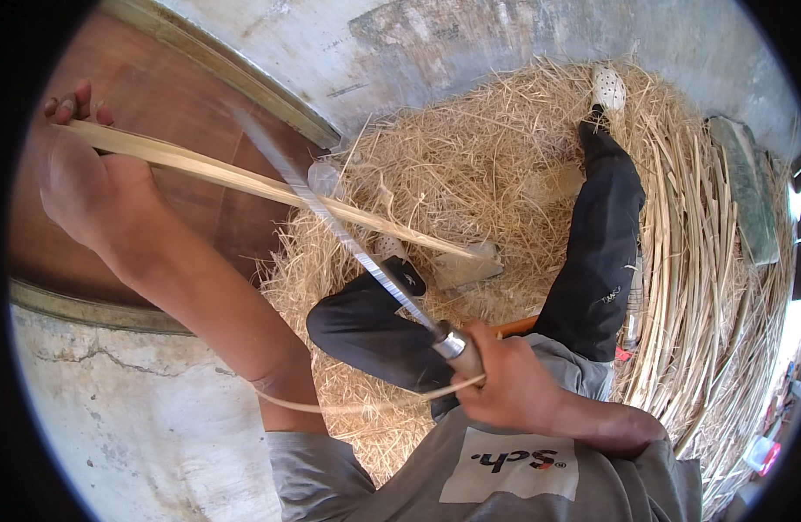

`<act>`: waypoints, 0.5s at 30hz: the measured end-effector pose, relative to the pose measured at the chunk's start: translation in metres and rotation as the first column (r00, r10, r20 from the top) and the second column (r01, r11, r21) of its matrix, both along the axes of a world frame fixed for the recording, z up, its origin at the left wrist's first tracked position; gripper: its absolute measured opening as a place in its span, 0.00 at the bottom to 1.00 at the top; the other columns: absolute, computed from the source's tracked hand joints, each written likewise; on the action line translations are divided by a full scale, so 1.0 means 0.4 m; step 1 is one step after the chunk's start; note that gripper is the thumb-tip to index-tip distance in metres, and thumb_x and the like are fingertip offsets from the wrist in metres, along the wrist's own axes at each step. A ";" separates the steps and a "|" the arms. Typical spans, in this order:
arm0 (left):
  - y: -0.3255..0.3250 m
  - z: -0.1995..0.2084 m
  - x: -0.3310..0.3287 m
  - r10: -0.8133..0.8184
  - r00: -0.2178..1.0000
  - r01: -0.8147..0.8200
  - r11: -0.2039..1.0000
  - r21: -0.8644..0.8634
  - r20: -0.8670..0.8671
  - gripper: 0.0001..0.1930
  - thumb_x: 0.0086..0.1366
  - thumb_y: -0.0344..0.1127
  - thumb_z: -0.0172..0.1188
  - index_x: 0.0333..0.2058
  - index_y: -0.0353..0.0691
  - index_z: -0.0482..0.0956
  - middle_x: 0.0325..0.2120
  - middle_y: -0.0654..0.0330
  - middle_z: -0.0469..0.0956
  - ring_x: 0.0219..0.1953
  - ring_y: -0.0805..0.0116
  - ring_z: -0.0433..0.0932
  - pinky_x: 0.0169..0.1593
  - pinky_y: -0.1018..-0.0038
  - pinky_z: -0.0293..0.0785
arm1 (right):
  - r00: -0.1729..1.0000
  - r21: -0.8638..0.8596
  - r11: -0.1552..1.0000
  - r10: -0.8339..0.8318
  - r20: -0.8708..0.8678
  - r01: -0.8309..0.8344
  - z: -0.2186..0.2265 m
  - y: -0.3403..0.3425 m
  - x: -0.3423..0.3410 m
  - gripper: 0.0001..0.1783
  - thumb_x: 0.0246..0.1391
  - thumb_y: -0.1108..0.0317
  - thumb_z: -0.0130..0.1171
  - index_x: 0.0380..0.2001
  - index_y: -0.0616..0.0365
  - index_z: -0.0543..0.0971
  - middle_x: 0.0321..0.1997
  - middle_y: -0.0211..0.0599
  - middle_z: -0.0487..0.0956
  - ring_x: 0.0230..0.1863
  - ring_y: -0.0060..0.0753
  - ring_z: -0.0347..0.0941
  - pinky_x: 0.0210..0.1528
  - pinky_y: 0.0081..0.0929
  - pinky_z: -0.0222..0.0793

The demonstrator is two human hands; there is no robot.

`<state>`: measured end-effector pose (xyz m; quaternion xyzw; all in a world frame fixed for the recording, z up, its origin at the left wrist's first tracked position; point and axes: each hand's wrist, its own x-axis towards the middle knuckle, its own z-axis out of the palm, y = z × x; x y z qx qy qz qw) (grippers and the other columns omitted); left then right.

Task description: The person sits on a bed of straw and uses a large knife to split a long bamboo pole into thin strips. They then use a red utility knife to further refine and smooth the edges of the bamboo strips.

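Note:
At the upper left, my left hand (92, 170) is closed round one end of a long, pale split-bamboo strip (235, 181). Its other end slopes down to the right, over the straw. My right hand (513, 378), low in the middle, grips the wooden handle of a long, narrow knife (366, 261). The blade points up and left and crosses the strip; its tip is blurred, and I cannot tell whether the two touch. A thin, curved sliver (366, 408) stretches from my left arm to my right hand.
Straw-like shavings (496, 139) cover the ground round my black-trousered legs (605, 226). A flat stone or block (466, 268) lies between my feet. Long bamboo strips (679, 296) are piled on the right, near a greenish slab (748, 191). A brown door (157, 96) and a grey wall (453, 35) border the spot.

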<state>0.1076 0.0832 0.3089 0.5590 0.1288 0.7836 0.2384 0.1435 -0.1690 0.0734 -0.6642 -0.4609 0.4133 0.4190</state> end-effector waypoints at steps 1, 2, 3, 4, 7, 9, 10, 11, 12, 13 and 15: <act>0.004 0.000 -0.002 -0.003 1.000 0.003 1.000 0.015 -0.002 0.09 0.67 0.30 0.51 0.39 0.27 0.72 0.33 0.56 0.75 0.38 0.64 0.79 0.44 0.72 0.69 | 1.000 0.160 0.987 -0.022 0.020 0.019 0.002 0.015 -0.003 0.24 0.46 0.69 0.58 0.46 0.67 0.65 0.24 0.60 0.76 0.29 0.59 0.77 0.32 0.51 0.72; 0.003 -0.001 -0.008 0.011 1.000 -0.011 1.000 0.001 -0.007 0.09 0.67 0.29 0.51 0.39 0.27 0.71 0.33 0.56 0.75 0.38 0.64 0.79 0.44 0.72 0.69 | 0.998 0.133 0.990 -0.047 0.038 0.041 -0.015 0.020 -0.009 0.23 0.46 0.69 0.58 0.45 0.67 0.66 0.24 0.60 0.76 0.29 0.60 0.77 0.33 0.51 0.72; 0.000 0.000 -0.006 0.021 1.000 -0.021 1.000 -0.005 -0.004 0.09 0.67 0.29 0.50 0.39 0.27 0.71 0.33 0.56 0.75 0.38 0.63 0.79 0.44 0.72 0.69 | 0.995 0.115 0.991 -0.075 0.065 0.067 -0.054 0.032 -0.008 0.23 0.46 0.69 0.58 0.45 0.67 0.66 0.24 0.60 0.76 0.29 0.61 0.77 0.33 0.51 0.72; 0.001 0.002 -0.005 0.031 1.000 -0.031 0.999 -0.011 0.000 0.09 0.67 0.29 0.50 0.40 0.26 0.71 0.33 0.55 0.75 0.38 0.63 0.79 0.44 0.71 0.69 | 0.991 0.098 0.991 -0.102 0.092 0.093 -0.103 0.044 -0.005 0.22 0.46 0.69 0.58 0.44 0.68 0.66 0.24 0.59 0.76 0.29 0.62 0.76 0.33 0.51 0.72; 0.058 0.004 -0.030 0.042 0.998 -0.042 0.999 0.009 -0.045 0.08 0.67 0.27 0.49 0.39 0.26 0.71 0.33 0.55 0.75 0.39 0.62 0.79 0.45 0.70 0.69 | 0.987 0.058 0.988 -0.147 0.062 0.143 -0.231 0.055 0.009 0.24 0.45 0.70 0.58 0.46 0.70 0.68 0.24 0.60 0.76 0.29 0.64 0.75 0.34 0.48 0.71; 0.092 0.003 -0.041 0.104 0.993 -0.106 0.994 -0.031 -0.056 0.07 0.66 0.26 0.47 0.38 0.27 0.71 0.32 0.55 0.74 0.38 0.62 0.79 0.46 0.69 0.70 | 0.985 0.132 0.979 -0.165 0.046 0.157 -0.202 0.065 0.009 0.25 0.44 0.70 0.58 0.47 0.70 0.69 0.25 0.59 0.76 0.28 0.63 0.75 0.33 0.47 0.70; 0.104 -0.005 -0.042 0.136 0.988 -0.139 0.989 -0.055 -0.069 0.07 0.66 0.26 0.47 0.37 0.27 0.71 0.31 0.55 0.74 0.38 0.62 0.78 0.46 0.68 0.70 | 0.992 0.137 0.983 -0.122 0.012 0.119 -0.166 0.070 0.003 0.24 0.44 0.70 0.58 0.47 0.70 0.69 0.25 0.59 0.76 0.28 0.63 0.75 0.32 0.47 0.70; 0.102 -0.004 -0.036 0.123 0.990 -0.126 0.991 -0.043 -0.066 0.07 0.66 0.26 0.46 0.36 0.28 0.71 0.31 0.55 0.74 0.38 0.62 0.78 0.47 0.67 0.70 | 0.997 0.160 0.984 -0.079 -0.006 0.078 -0.128 0.084 0.013 0.24 0.44 0.71 0.59 0.46 0.69 0.69 0.25 0.58 0.76 0.28 0.63 0.75 0.32 0.47 0.70; 0.099 -0.007 -0.036 0.111 0.992 -0.114 0.993 -0.038 -0.065 0.07 0.66 0.26 0.46 0.36 0.28 0.71 0.31 0.55 0.73 0.38 0.62 0.77 0.47 0.67 0.70 | 0.999 0.177 0.983 -0.033 -0.024 0.037 -0.105 0.101 0.018 0.23 0.44 0.71 0.59 0.45 0.69 0.70 0.25 0.58 0.76 0.27 0.63 0.75 0.32 0.47 0.70; 0.102 -0.012 -0.034 0.100 0.993 -0.103 0.994 -0.032 -0.064 0.07 0.66 0.26 0.45 0.36 0.28 0.70 0.31 0.55 0.73 0.37 0.63 0.77 0.48 0.66 0.70 | 1.000 0.234 0.972 -0.026 -0.014 0.029 -0.095 0.123 0.022 0.22 0.44 0.71 0.59 0.44 0.66 0.70 0.25 0.57 0.76 0.27 0.61 0.75 0.31 0.46 0.70; 0.120 -0.003 -0.031 0.091 0.992 -0.093 0.995 -0.026 -0.084 0.07 0.66 0.26 0.44 0.35 0.28 0.70 0.32 0.54 0.72 0.38 0.63 0.75 0.49 0.65 0.70 | 0.994 0.056 0.993 -0.109 0.027 0.107 -0.180 0.155 0.031 0.22 0.43 0.71 0.59 0.44 0.66 0.70 0.25 0.58 0.76 0.27 0.61 0.75 0.31 0.46 0.70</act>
